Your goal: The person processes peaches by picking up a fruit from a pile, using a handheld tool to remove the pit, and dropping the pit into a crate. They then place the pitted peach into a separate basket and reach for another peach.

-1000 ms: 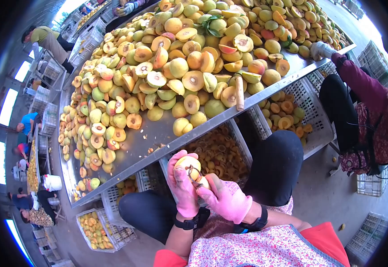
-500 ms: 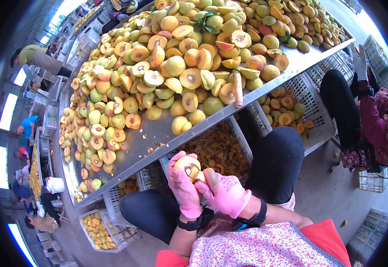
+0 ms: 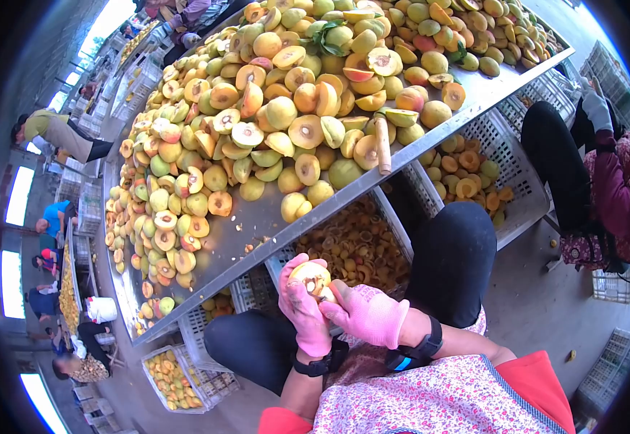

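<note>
My left hand (image 3: 306, 307), in a pink glove, is wrapped round a halved yellow peach (image 3: 307, 273), cut face up with the brown stone area showing. My right hand (image 3: 367, 312), also pink-gloved, is closed against the peach's right edge, thumb at the cut face. It grips what looks like a small pitting knife, mostly hidden by the fingers and fruit. Both hands are over my lap, just short of the metal table's (image 3: 257, 254) edge. Below them a crate (image 3: 394, 220) holds peach pieces. A wooden-handled tool (image 3: 383, 147) lies at the table edge.
A large heap of halved peaches (image 3: 279, 112) covers much of the table. Crates of fruit stand under it, including a white crate (image 3: 513, 163) at right and another crate (image 3: 208, 394) at lower left. A co-worker (image 3: 615, 184) sits at right; other people are at far left.
The view has shifted slightly. My hands stay together on the halved peach, with the right thumb still at its cut face; the dark curved line round the stone shows less clearly.
</note>
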`<act>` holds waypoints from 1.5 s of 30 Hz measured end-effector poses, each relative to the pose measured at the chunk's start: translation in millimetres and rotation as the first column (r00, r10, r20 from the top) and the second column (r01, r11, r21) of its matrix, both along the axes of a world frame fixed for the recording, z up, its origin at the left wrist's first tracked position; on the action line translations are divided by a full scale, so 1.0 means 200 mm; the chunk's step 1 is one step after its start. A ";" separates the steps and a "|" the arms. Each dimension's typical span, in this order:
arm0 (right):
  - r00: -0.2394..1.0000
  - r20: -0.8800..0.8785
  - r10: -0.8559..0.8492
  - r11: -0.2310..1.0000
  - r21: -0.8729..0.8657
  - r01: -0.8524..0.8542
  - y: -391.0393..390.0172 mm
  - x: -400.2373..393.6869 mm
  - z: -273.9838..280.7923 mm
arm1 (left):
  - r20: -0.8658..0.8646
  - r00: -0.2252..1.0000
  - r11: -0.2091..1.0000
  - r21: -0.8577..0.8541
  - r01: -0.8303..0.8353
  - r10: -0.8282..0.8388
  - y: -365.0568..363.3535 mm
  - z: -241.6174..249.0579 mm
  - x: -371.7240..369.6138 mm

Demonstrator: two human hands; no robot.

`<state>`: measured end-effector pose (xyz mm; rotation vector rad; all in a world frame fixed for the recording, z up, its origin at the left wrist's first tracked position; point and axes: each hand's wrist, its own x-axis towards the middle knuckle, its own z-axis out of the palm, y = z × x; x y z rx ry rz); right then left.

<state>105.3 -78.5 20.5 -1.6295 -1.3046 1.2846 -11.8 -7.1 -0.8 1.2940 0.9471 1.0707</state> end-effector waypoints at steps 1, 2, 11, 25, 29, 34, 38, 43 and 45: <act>0.996 -0.091 0.006 1.000 0.015 -0.004 -0.01 0.01 0.00 | -0.007 1.000 1.000 0.017 0.002 -0.002 0.00 0.00 0.00; 0.983 -0.182 0.016 1.000 0.029 -0.011 -0.01 0.02 0.00 | -0.009 1.000 1.000 0.017 0.004 -0.003 0.01 0.00 -0.01; 0.619 -0.785 0.028 0.941 -0.189 -0.282 -0.02 0.09 0.05 | -0.040 0.992 0.984 0.132 0.121 -0.117 0.02 0.04 -0.05; 0.024 -0.998 0.056 0.937 0.044 -0.348 -0.09 0.04 -0.13 | 0.069 0.986 0.982 -0.100 0.158 -0.151 0.12 0.12 -0.07; 0.332 -0.943 -0.029 0.948 -0.132 -0.291 -0.06 0.06 -0.16 | -0.297 0.947 0.959 0.282 -0.040 0.127 0.28 0.31 -0.38; 1.000 0.008 0.015 0.963 -0.271 -0.013 -0.07 -0.04 -0.36 | -0.871 0.096 0.852 0.491 0.182 0.481 0.49 0.53 -0.97; 0.995 -0.083 0.051 0.971 -0.231 -0.069 -0.01 -0.05 -0.24 | -0.902 0.391 0.948 0.265 0.174 0.180 0.66 0.56 -0.88; 0.993 -0.022 0.119 0.956 -0.268 -0.121 -0.03 -0.05 -0.29 | -0.894 0.425 0.809 0.143 0.571 -0.143 0.84 0.38 -0.25; 0.989 -0.020 0.144 0.965 -0.220 -0.145 -0.03 -0.03 -0.29 | -0.879 0.420 0.839 0.042 0.543 -0.228 0.86 0.27 0.01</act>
